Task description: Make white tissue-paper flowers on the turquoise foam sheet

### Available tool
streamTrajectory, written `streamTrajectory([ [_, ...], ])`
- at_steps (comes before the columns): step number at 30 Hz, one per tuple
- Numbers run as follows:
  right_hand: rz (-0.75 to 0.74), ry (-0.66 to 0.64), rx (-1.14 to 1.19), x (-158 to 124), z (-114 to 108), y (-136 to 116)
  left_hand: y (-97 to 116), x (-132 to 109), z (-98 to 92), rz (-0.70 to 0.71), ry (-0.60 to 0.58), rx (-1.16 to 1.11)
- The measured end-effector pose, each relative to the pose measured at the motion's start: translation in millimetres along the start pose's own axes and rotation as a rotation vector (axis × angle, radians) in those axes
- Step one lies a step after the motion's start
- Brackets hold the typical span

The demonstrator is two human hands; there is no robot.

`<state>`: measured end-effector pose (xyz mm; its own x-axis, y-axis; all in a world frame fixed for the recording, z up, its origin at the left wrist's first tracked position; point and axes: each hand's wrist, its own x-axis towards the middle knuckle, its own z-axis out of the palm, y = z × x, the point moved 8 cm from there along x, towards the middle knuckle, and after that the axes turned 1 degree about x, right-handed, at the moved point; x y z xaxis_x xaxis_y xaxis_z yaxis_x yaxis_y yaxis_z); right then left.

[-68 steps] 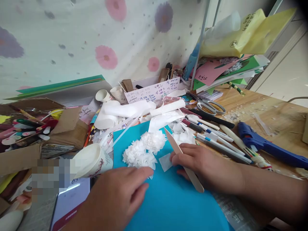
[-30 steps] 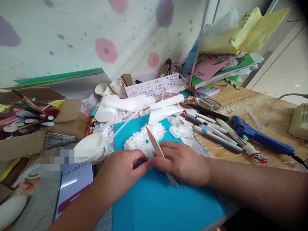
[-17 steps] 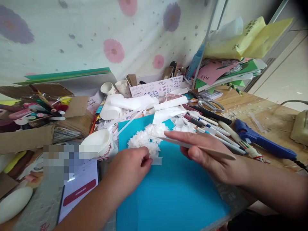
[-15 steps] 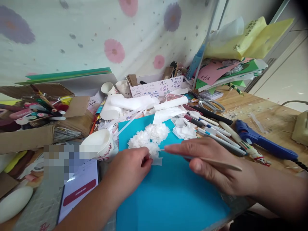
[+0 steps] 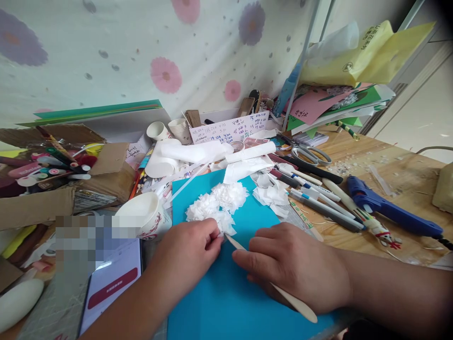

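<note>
A blue paper sheet lies in front of me with a cluster of white tissue-paper flowers on it. My left hand is closed, pinching a small white paper piece at the near edge of the cluster. My right hand grips a thin wooden stick; its pointed end reaches to my left fingertips on the paper.
A tipped paper cup and a phone lie to the left. White paper scraps, pens, a blue glue gun and scissors are to the right. Boxes of markers crowd the far left.
My right hand has turned the stick from lying flat above the paper to pointing its tip down at my left fingertips. My left hand stays pinched at the flower cluster.
</note>
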<state>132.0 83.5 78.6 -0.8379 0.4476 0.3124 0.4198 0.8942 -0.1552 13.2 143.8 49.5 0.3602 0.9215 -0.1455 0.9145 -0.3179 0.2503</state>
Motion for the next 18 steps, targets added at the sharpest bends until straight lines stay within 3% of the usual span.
streamTrajectory([
  [13,0.015,-0.039,0.000,9,6,1,-6,0,-6.4,0.018,-0.078,-0.113],
  [18,0.004,-0.053,0.004,9,8,-1,-16,1,-19.7,-0.035,0.056,-0.171],
])
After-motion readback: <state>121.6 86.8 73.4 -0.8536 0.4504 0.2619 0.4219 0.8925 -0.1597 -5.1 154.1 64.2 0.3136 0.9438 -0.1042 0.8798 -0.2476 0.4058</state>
